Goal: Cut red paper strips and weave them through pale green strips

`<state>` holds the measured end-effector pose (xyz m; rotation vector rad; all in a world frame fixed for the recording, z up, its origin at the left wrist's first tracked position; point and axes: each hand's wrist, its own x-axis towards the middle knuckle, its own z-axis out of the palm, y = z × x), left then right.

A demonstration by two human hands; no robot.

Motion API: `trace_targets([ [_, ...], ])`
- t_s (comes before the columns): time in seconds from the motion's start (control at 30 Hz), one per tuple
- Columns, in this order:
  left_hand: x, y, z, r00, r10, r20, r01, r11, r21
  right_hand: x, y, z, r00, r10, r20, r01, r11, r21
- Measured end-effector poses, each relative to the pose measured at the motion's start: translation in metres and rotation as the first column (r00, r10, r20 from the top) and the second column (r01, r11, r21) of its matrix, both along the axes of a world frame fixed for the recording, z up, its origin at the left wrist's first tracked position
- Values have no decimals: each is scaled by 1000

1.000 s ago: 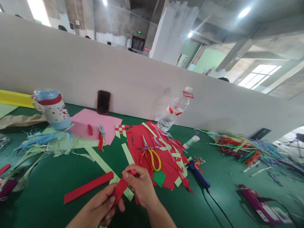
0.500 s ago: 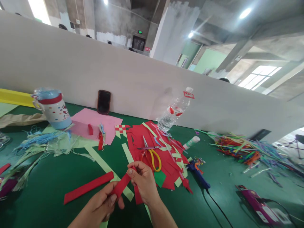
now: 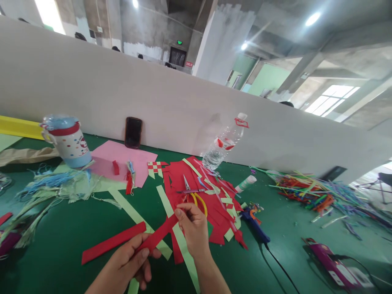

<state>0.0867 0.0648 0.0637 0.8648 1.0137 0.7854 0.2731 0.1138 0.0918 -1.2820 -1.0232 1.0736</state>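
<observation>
Slanting away rightward: held red strip (image 3: 159, 234).

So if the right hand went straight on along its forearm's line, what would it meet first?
Probably the scissors, whose handles show just beyond the right hand, on the red paper. The hand seems raised above the table, so with depth unclear it might pass over them.

Pale partition (image 3: 153, 106) under grey ceiling (image 3: 284, 38), 3 bright lamps (image 3: 313, 18), paned window (image 3: 333, 99) at right.
</observation>
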Motion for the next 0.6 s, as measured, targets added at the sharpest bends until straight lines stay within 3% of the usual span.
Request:
trace_targets([
  [0.17,-9,9,-2,1000,22,-15,-23,1000,-8,6,2,-1,993,-101,-61,104,994,39],
  [0.6,-11,10,9,991,135,-25,-136,989,-51,5,2,-7,995,-56,-84,61,997,51],
])
